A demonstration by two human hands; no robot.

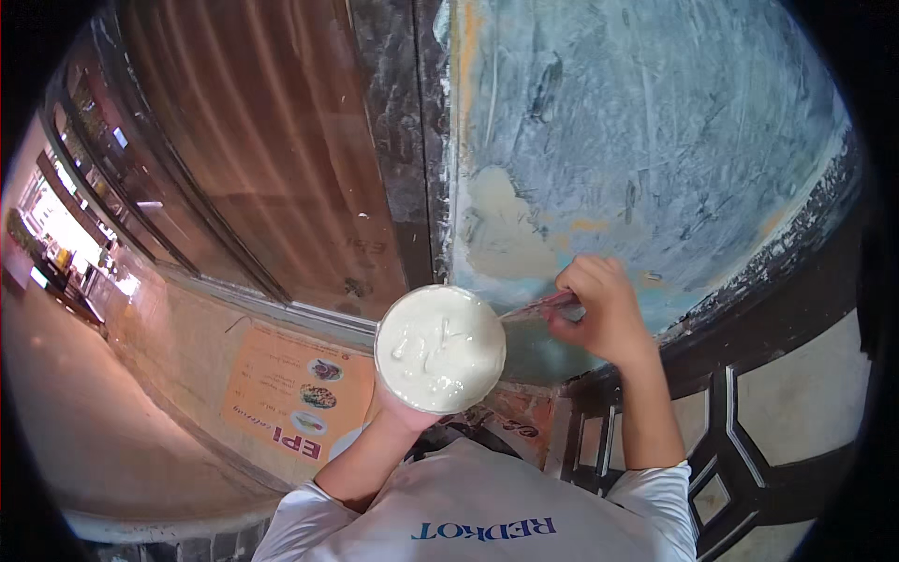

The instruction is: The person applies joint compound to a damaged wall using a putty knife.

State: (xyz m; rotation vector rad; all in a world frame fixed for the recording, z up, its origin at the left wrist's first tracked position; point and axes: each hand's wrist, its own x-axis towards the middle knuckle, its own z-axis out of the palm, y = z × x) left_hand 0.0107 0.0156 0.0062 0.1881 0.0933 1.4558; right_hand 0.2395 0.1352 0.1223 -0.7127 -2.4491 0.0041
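Note:
A round tub of thick white paint (440, 348) is held up in front of my chest. My left hand (410, 412) supports it from below, its fingers mostly hidden beneath the tub. To the right of the tub, my right hand (602, 309) is closed around a slim tool with a reddish handle (559, 300). Its thin end points left, close by the tub's rim; whether it is a brush or a scraper I cannot make out. Beyond both hands stands a patchy blue-grey wall (637, 122), with a beige patch (510, 220) low on it.
Left of the wall rises a brown glazed panel (272, 122) in a dark frame. An orange printed poster (298, 384) is at the lower left. Dark framework with pale panels (796, 403) stands to the right. A bright opening (70, 229) shows at far left.

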